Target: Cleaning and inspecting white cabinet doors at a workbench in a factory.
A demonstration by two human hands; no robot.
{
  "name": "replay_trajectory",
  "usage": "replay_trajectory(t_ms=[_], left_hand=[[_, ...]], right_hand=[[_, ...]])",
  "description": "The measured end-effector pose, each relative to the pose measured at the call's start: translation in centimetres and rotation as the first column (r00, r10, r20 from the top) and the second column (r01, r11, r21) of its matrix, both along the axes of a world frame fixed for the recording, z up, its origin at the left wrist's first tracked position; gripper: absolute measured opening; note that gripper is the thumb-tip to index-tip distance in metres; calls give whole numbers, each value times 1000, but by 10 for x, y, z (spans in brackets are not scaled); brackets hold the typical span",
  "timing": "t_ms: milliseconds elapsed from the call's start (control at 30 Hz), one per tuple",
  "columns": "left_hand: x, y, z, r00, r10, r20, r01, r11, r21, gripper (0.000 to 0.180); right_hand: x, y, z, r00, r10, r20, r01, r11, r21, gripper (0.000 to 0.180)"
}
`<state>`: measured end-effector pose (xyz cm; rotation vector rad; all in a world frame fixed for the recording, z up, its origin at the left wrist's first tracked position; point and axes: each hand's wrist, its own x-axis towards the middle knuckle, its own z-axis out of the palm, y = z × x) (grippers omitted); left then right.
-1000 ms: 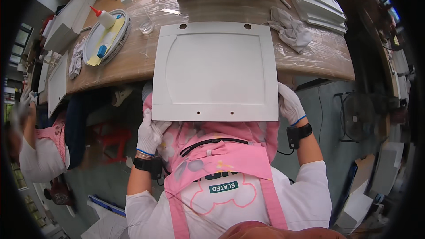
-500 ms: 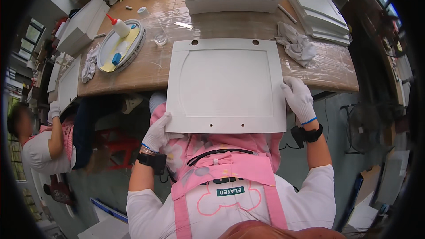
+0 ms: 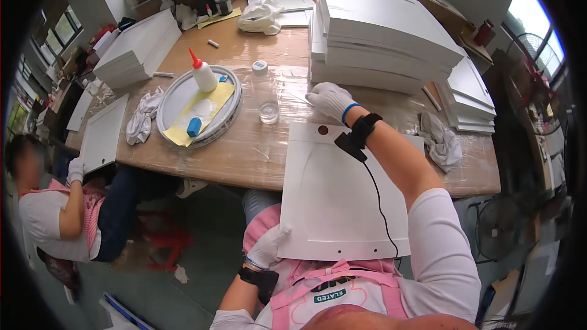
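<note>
Because the white cabinet door panel (image 3: 342, 201) lies half on the worktop (image 3: 244, 153) and half out over the person's lap, its balance depends on the hands. The left hand (image 3: 269, 245), gloved, closes its grip on the panel's near left corner; the right hand (image 3: 331, 99), also gloved, is stretched past the panel's far edge and rests open-fingered on the plastic-covered worktop surface, holding nothing that can be seen. With only one corner gripped, the panel could pivot or slide off the worktop edge toward the floor, and its painted face could scuff on that edge. The cable (image 3: 379, 198) running from the wrist-worn device (image 3: 358, 134) lies across the panel face and could snag if the arm withdraws quickly. Just left of the right hand stands a small clear glass cup (image 3: 268, 110); a sideways sweep could tip it. Farther left, a round tray (image 3: 174, 131) carries a glue bottle (image 3: 202, 74), a yellow sheet and a blue block. A tall stack of white panels (image 3: 385, 33) stands directly behind the right hand and blocks forward travel. A crumpled cloth (image 3: 441, 140) lies to the right, near the panel's far right corner. Open room lies on the bare strip between tray and panel. A seated co-worker (image 3: 55, 220) holds another panel at the far left, well apart.
</note>
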<state>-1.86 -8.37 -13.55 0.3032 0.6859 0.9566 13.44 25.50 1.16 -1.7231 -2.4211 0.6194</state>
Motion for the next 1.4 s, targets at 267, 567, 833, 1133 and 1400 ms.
replay_trajectory(t_ms=[267, 567, 833, 1133, 1400], left_hand=[[-6, 1, -10, 995, -93, 34, 92, 994, 53, 59], [-7, 2, -6, 994, -103, -27, 106, 989, 106, 62], [-2, -5, -3, 970, -11, -244, 54, 984, 169, 47], [13, -12, -10, 999, 31, -16, -29, 990, 137, 46], [11, -14, -27, 995, 80, -52, -76, 994, 81, 52]], right_hand=[[-56, 61, -71, 959, -17, 284, -42, 978, 203, 25], [-53, 67, -58, 941, 9, 339, -15, 1000, 15, 36], [48, -64, 27, 857, -262, -444, 276, 961, -35, 27], [217, -186, -41, 785, -616, -70, 593, 713, 375, 24], [198, -167, -77, 677, -707, 203, 634, 701, 326, 28]])
